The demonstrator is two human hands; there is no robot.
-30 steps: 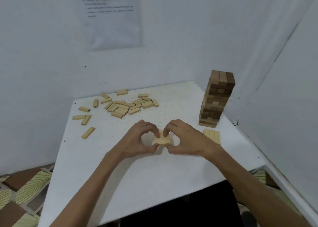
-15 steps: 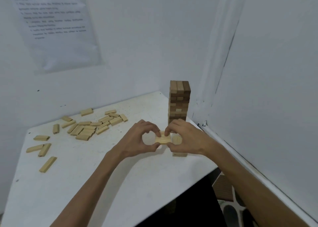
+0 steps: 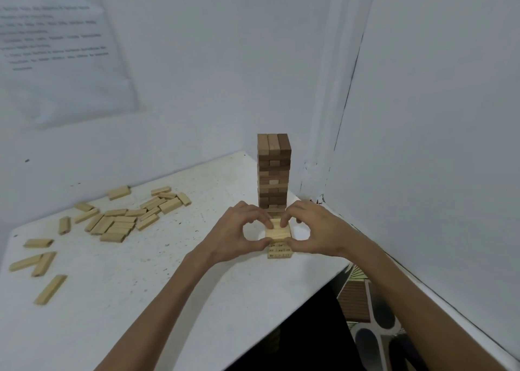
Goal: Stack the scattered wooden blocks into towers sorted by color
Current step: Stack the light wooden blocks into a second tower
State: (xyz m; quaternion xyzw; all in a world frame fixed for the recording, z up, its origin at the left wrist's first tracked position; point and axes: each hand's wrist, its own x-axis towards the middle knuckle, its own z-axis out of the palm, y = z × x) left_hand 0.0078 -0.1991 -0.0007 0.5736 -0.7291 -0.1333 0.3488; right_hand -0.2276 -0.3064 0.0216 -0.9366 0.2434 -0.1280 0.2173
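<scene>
A tall tower of dark and mid-brown blocks point(image 3: 273, 170) stands at the table's far right corner. In front of it sits a low stack of light blocks point(image 3: 279, 252). My left hand point(image 3: 239, 234) and my right hand point(image 3: 312, 230) together pinch a flat layer of light blocks point(image 3: 278, 231) from both sides, right on top of that low stack. Whether the layer rests on the stack or hovers just above it I cannot tell. Several loose light blocks point(image 3: 121, 221) lie scattered at the table's left and back.
The white speckled table point(image 3: 140, 286) ends at a front edge on the right, with patterned floor point(image 3: 363, 308) below. Walls close in behind and to the right. A printed sheet point(image 3: 59, 46) hangs on the back wall.
My hands carried the layer of light blocks to the right, from the table's middle onto the low light stack in front of the brown tower. The view swung right with them.
</scene>
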